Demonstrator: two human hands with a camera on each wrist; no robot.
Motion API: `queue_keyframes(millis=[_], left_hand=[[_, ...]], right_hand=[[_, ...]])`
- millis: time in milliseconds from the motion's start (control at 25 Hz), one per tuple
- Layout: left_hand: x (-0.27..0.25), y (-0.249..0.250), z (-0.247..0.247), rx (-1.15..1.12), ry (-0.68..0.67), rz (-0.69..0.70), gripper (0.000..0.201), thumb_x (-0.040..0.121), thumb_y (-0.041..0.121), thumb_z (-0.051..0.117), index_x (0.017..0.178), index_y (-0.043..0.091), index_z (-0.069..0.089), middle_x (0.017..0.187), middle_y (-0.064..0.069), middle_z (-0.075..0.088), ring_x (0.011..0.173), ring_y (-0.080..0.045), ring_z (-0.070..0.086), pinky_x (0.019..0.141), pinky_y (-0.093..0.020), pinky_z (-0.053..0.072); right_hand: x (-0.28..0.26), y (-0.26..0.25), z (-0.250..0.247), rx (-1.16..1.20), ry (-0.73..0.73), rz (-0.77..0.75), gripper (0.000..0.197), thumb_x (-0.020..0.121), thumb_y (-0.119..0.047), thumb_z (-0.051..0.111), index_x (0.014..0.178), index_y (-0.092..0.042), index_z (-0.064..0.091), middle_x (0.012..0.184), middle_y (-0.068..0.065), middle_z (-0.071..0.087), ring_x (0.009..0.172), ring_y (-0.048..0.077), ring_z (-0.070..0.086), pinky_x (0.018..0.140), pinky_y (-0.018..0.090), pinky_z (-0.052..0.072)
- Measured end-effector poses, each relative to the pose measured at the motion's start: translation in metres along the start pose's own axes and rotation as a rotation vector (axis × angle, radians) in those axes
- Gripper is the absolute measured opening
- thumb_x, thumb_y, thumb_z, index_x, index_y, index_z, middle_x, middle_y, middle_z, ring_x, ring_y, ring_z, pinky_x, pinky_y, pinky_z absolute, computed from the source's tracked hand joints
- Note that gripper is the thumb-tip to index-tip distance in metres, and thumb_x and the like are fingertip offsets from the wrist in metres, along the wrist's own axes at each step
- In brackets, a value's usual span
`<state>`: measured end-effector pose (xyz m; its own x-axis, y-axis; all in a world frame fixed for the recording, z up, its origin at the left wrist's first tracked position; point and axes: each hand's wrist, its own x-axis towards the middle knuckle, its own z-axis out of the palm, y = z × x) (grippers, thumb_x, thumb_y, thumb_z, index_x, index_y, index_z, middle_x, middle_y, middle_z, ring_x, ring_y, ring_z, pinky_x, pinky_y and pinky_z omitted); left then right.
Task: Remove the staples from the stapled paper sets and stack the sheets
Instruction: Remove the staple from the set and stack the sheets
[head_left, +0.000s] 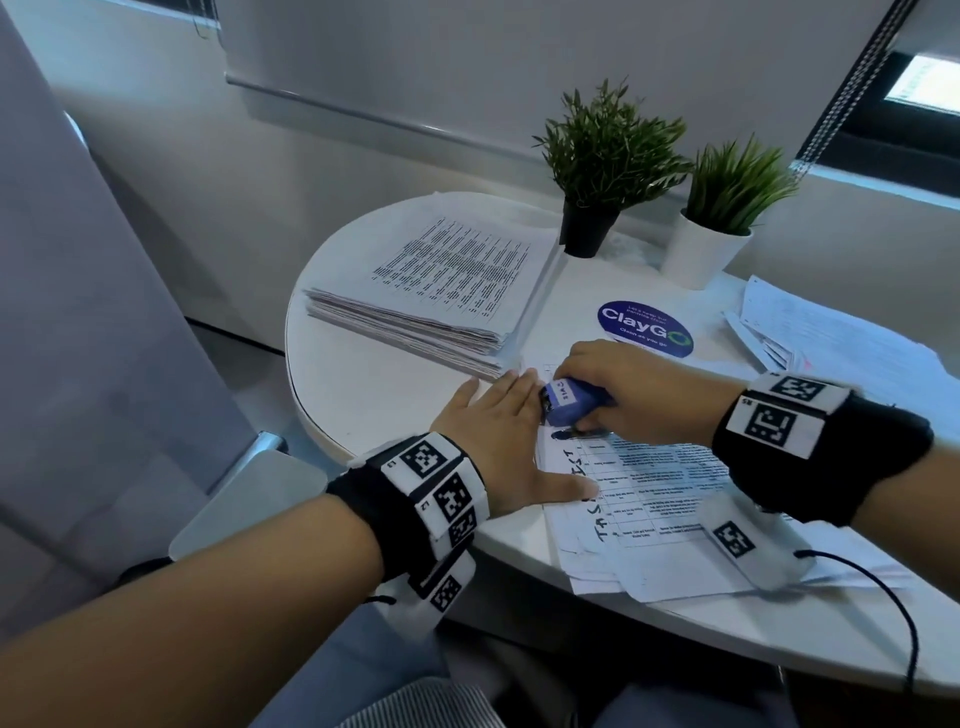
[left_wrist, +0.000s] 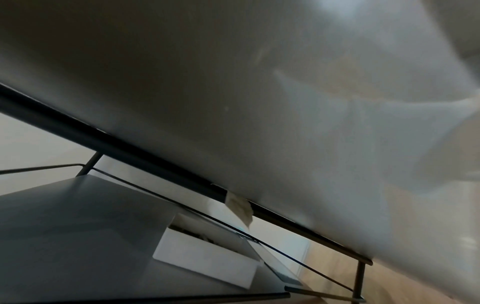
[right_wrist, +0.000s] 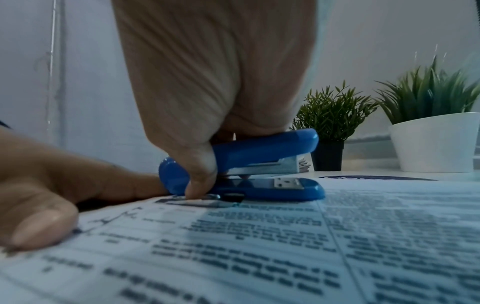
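Gripping the blue stapler (head_left: 571, 402), right hand (head_left: 631, 382) (left hand (head_left: 506, 441) flat) on paper set (head_left: 649, 499).

Round blue sticker (head_left: 644, 328) on table: "ClayGO", "Clean as you go"

My stapler (right_wrist: 259, 156) is glossy blue plastic with a dull grey metal magazine and anvil plate. The paper set (right_wrist: 259, 246) under it is matt white printed paper. The table (head_left: 363, 395) looks smooth and white, faintly shiny. Both plant pots (right_wrist: 436, 142) look smooth, one white, one black.
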<state>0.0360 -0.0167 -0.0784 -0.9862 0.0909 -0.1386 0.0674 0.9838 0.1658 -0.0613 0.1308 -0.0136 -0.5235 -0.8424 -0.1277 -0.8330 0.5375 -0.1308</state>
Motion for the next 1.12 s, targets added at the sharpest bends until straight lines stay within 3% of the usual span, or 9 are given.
queue_keyframes(millis=[240, 480, 600, 720, 960, 1120], left_hand=[[0.006, -0.005, -0.005, -0.032, -0.002, 0.024, 0.118, 0.064, 0.094, 0.030, 0.155, 0.026, -0.003, 0.163, 0.006, -0.002, 0.150, -0.013, -0.003, 0.121, -0.044, 0.002], [0.011, -0.006, -0.010, -0.034, -0.028, 0.006, 0.118, 0.064, 0.092, 0.040, 0.154, 0.027, 0.000, 0.163, 0.006, -0.001, 0.150, -0.015, -0.002, 0.118, -0.041, -0.002], [0.009, -0.004, -0.010, -0.028, -0.009, 0.004, 0.116, 0.066, 0.091, 0.041, 0.154, 0.028, 0.000, 0.163, 0.005, 0.000, 0.150, -0.016, -0.001, 0.118, -0.041, -0.001], [0.010, -0.002, -0.010, -0.009, -0.040, -0.006, 0.118, 0.068, 0.089, 0.042, 0.154, 0.024, -0.005, 0.164, 0.000, -0.004, 0.150, -0.021, -0.003, 0.120, -0.044, -0.001], [0.012, 0.003, -0.012, -0.015, -0.043, -0.022, 0.119, 0.072, 0.082, 0.049, 0.154, 0.015, -0.005, 0.163, -0.009, -0.005, 0.150, -0.027, -0.004, 0.119, -0.042, -0.002], [0.010, 0.003, -0.013, -0.012, -0.053, -0.019, 0.117, 0.073, 0.082, 0.050, 0.154, 0.017, -0.003, 0.163, -0.008, -0.005, 0.150, -0.027, -0.005, 0.119, -0.042, -0.001]], right_hand=[[-0.003, -0.001, 0.001, 0.013, 0.061, -0.061, 0.036, 0.080, -0.021, 0.076, 0.113, -0.014, 0.062, 0.105, 0.001, 0.057, 0.096, 0.016, 0.051, 0.088, 0.031, 0.041], [0.003, -0.004, -0.005, -0.035, -0.034, 0.000, 0.033, 0.081, -0.031, 0.074, 0.106, -0.017, 0.060, 0.100, -0.001, 0.055, 0.093, 0.018, 0.053, 0.086, 0.036, 0.044], [0.008, -0.014, -0.003, -0.140, -0.108, 0.029, 0.029, 0.086, -0.039, 0.068, 0.094, -0.017, 0.051, 0.092, 0.000, 0.052, 0.085, 0.019, 0.052, 0.074, 0.033, 0.045], [0.009, -0.018, -0.002, -0.131, -0.134, 0.076, 0.028, 0.089, -0.038, 0.064, 0.087, -0.017, 0.045, 0.082, -0.001, 0.052, 0.069, 0.015, 0.048, 0.057, 0.024, 0.036], [0.012, -0.019, -0.002, -0.083, -0.195, 0.157, 0.037, 0.090, -0.039, 0.063, 0.097, -0.004, 0.059, 0.090, 0.013, 0.064, 0.070, 0.020, 0.051, 0.058, 0.030, 0.038], [0.009, -0.018, 0.001, -0.113, -0.136, 0.133, 0.035, 0.089, -0.041, 0.063, 0.093, -0.007, 0.054, 0.084, 0.007, 0.060, 0.069, 0.019, 0.051, 0.057, 0.029, 0.036]])
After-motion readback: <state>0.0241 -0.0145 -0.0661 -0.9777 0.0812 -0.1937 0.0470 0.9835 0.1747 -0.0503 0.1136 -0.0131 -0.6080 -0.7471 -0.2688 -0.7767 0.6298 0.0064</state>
